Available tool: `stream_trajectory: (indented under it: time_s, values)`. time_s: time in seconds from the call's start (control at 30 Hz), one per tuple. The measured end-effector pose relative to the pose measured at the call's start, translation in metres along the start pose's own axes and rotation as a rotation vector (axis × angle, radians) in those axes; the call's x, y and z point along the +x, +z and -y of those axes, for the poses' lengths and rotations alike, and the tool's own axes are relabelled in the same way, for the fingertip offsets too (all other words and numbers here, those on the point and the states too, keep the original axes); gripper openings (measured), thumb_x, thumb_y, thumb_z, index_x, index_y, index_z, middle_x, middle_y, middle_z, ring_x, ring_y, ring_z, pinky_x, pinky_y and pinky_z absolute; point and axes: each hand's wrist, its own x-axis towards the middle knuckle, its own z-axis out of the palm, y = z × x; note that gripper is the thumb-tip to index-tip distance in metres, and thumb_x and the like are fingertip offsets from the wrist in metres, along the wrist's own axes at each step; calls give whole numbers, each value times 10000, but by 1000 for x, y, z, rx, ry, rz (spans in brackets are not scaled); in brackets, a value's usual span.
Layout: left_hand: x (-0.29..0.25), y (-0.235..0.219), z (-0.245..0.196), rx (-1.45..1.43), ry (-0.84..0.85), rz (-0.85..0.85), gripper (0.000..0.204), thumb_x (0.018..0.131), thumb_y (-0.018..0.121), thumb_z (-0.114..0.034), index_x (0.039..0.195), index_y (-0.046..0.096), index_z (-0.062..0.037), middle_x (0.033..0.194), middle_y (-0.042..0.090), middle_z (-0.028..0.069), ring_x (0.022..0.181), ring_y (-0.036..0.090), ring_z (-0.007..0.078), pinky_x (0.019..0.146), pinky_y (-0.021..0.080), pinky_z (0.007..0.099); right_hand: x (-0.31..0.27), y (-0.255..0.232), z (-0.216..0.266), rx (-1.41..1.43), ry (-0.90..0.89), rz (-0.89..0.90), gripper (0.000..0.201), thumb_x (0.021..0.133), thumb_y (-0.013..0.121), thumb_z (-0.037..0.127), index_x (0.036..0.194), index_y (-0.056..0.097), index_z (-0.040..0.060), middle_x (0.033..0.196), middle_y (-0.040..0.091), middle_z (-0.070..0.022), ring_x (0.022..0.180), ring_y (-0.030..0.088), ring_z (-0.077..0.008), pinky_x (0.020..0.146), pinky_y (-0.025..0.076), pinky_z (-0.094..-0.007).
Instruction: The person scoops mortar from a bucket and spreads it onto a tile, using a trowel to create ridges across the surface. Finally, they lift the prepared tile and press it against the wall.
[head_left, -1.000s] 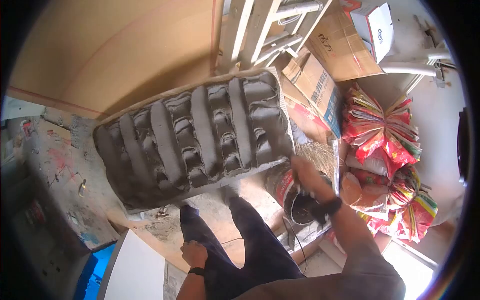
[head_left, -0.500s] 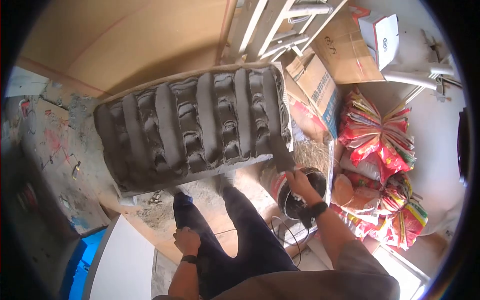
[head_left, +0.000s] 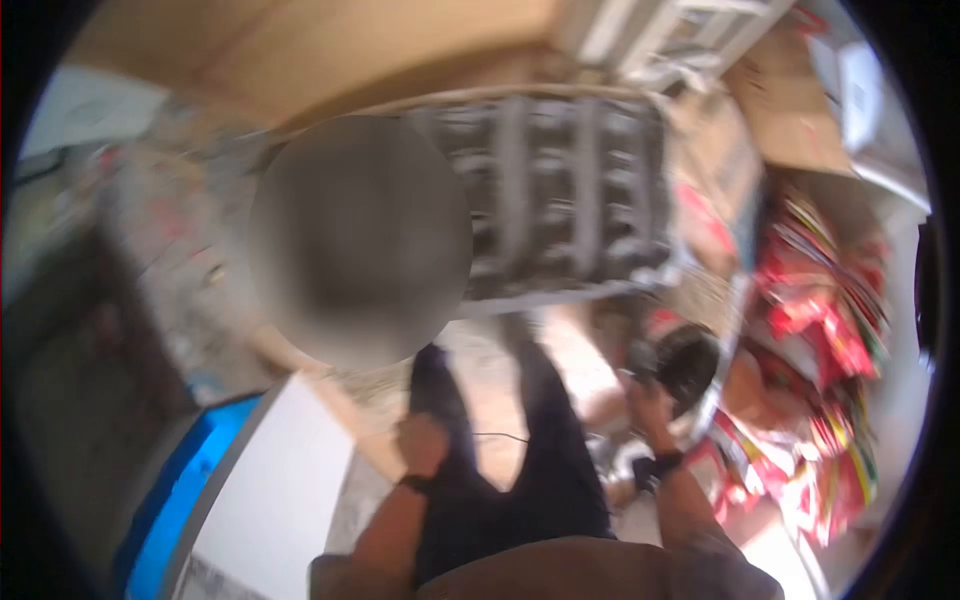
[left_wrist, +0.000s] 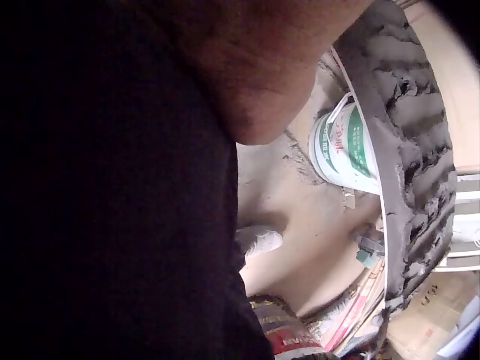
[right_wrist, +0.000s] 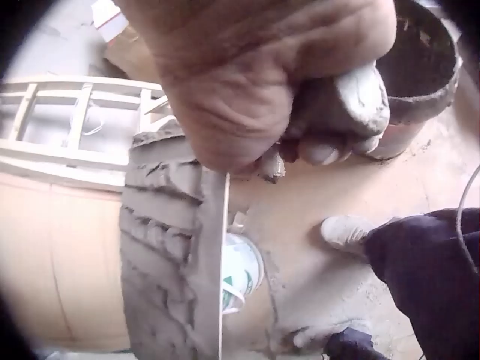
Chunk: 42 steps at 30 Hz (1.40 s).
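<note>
A long slab (head_left: 590, 240) coated in grey mortar with raised ridges lies before the person; a blurred round grey patch hides its left part in the head view. My right hand (head_left: 650, 405) is left of a dark bucket (head_left: 690, 365). Seen from the right wrist, the fingers of the right hand (right_wrist: 300, 97) curl round a mortar-smeared handle (right_wrist: 364, 97), near the bucket (right_wrist: 427, 82); the tool's blade is too blurred to make out. The left hand (head_left: 425, 445) rests on the left thigh, only partly visible in the left wrist view.
A white-and-green bucket (left_wrist: 346, 146) stands under the slab. A ladder (head_left: 700, 35) and cardboard (head_left: 785, 110) are behind; red bags (head_left: 825, 290) lie at right. A white panel (head_left: 270, 480) is at lower left, and a cable (head_left: 500, 435) crosses the floor.
The head view has swung, shifting the slab right and up in it. The right hand has drawn back from the slab's near right edge. A blurred round patch has appeared over the slab's left part.
</note>
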Motion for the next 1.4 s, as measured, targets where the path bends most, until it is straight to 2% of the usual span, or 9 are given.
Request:
stream_trajectory:
  time_s: [0.17, 0.3, 0.43, 0.63, 0.7, 0.8, 0.9, 1.13, 1.4]
  values:
    - [-10, -104, -36, -223, -321, 55, 285, 852, 552, -250, 1047, 691, -97, 1164, 611, 155, 1129, 566, 365, 889, 509, 511, -21, -84, 165, 622, 189, 275, 174, 955, 593, 214, 933, 565, 44, 657, 550, 5, 503, 477, -62, 441, 375, -245]
    - [-14, -114, -27, -331, -318, 25, 300, 877, 540, -261, 1077, 688, -94, 1197, 603, 160, 1151, 557, 357, 909, 500, 513, -3, -77, 296, 443, -375, 244, 306, 958, 582, 216, 1130, 593, -38, 911, 674, -180, 829, 639, -269, 762, 500, -378]
    - [-16, -104, -11, -399, -376, 9, 296, 896, 529, -273, 1075, 696, -108, 1202, 602, 160, 1157, 553, 353, 908, 499, 509, 10, -55, 442, 409, -437, 387, 257, 969, 563, 209, 1062, 591, -30, 853, 622, -231, 769, 631, -284, 710, 491, -369]
    - [-22, -105, 9, -573, -426, 33, 302, 915, 505, -280, 1074, 704, -117, 1207, 604, 150, 1180, 545, 337, 927, 486, 504, -43, -24, 525, 699, -759, 149, 283, 936, 626, 211, 1071, 568, -32, 851, 665, -174, 729, 623, -296, 701, 502, -362]
    - [-23, -110, 20, -621, -429, 38, 306, 916, 499, -281, 1074, 703, -117, 1205, 608, 146, 1189, 538, 336, 938, 479, 503, -29, 77, 504, 520, -691, 8, 345, 900, 668, 209, 1127, 568, -32, 896, 671, -126, 803, 653, -258, 757, 523, -353]
    - [-22, -111, 27, -645, -428, 44, 310, 914, 497, -281, 1075, 702, -114, 1204, 613, 146, 1199, 529, 339, 947, 473, 502, -12, 123, 477, 370, -545, 291, 334, 888, 654, 172, 1153, 580, -17, 824, 648, -83, 724, 655, -187, 654, 521, -319]
    - [-3, -109, 43, -644, -417, 36, 311, 913, 496, -279, 1078, 701, -112, 1203, 616, 148, 1196, 529, 343, 947, 475, 497, -51, 78, 492, 692, -102, 633, 249, 879, 633, 148, 1078, 593, 3, 660, 582, -43, 514, 575, -126, 464, 443, -278]
    - [-16, -108, 42, -538, -379, 40, 307, 909, 497, -269, 1066, 714, -121, 1188, 626, 143, 1149, 556, 353, 934, 492, 493, -46, 48, 458, 757, -150, 556, 235, 887, 681, 188, 990, 594, -4, 621, 544, -11, 515, 506, -93, 470, 411, -282]
    - [-28, -69, 8, -290, -266, -24, 278, 911, 510, -236, 1037, 721, -106, 1117, 624, 174, 1086, 567, 369, 935, 497, 460, -73, -15, 241, 989, 265, 207, 231, 935, 608, 193, 1091, 592, 23, 785, 593, -36, 624, 544, -120, 548, 451, -291]
